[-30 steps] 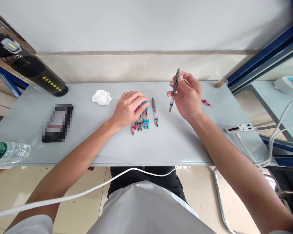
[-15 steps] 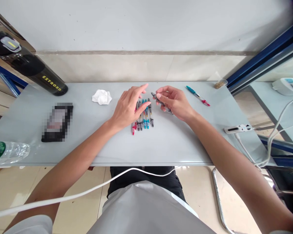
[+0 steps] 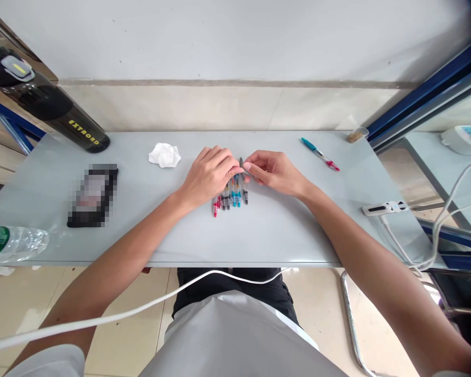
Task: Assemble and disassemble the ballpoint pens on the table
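Over the middle of the desk (image 3: 282, 230), my right hand (image 3: 277, 170) is closed in a pinch on a grey-black pen, mostly hidden by the fingers. My left hand (image 3: 210, 175) meets it from the other side, thumb and fingers closed at the tip end of the same pen. Below both hands lies a row of several clear-barrelled pens, side by side: a red pen (image 3: 215, 209) at the left, black ones, teal pens (image 3: 236, 199), and a black pen (image 3: 246, 196) at the right. My left hand covers their upper parts.
A teal-and-red pen (image 3: 320, 154) lies to the right, near a small cup (image 3: 357, 135). Crumpled tissue (image 3: 164, 155), a blurred black pouch-like item (image 3: 92, 196), a dark bottle (image 3: 74, 125) and a clear bottle (image 3: 25, 244) are left. A power strip (image 3: 384, 208) with cables sits right.
My left hand has gone from raised and spread to closed at the pen's end. The right hand has brought its pen left, so both hands now meet above the row.
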`<state>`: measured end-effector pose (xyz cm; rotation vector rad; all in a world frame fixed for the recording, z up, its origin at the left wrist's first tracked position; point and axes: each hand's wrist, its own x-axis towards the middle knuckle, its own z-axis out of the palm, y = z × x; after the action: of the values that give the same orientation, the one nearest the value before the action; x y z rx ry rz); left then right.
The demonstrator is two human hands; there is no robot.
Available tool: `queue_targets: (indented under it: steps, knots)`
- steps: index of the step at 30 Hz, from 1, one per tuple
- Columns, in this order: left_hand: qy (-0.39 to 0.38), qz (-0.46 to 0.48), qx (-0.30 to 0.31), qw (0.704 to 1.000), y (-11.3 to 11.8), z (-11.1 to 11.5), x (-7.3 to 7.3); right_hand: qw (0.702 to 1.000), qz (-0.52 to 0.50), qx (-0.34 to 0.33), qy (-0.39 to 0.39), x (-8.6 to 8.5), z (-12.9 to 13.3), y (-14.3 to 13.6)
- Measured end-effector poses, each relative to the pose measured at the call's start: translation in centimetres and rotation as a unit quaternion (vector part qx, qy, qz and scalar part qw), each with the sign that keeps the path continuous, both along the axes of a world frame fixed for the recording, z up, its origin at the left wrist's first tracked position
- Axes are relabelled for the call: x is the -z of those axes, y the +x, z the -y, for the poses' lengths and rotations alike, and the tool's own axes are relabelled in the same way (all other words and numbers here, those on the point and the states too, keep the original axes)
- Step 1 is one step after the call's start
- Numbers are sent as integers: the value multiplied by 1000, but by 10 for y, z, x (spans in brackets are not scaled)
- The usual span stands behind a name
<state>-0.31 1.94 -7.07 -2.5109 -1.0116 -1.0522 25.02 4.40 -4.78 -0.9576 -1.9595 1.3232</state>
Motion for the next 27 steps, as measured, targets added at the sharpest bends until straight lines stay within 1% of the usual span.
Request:
queue_targets:
  steps: [2,4,8,11,17,21,23,24,25,27]
  knots:
    - [10,-1,-8,1000,0,0,0,997,52,0,62,-3,3,0]
    - [-10,8,-15,1000,1,0,0,988,85,8,128,-4,5,0]
    - [-119,50,-16,992,4,0,1,958,133,32,252,2,2,-1]
    - [-195,98,-4,976,5,2,0,935,166,42,310,8,0,0]
    - [-293,205,13,934,10,9,-11,909,198,61,362,10,2,1]
    - [-369,285,41,884,9,10,-13,905,193,53,375,12,6,0]
    - [-388,303,45,869,9,10,-13,906,191,43,376,12,7,1]
    - [-383,302,41,872,9,10,-13,907,190,37,375,13,7,1]
    - [-367,295,33,882,9,10,-13,908,189,33,373,12,7,1]
    - [-313,270,20,910,8,12,-15,911,180,27,370,11,6,3]
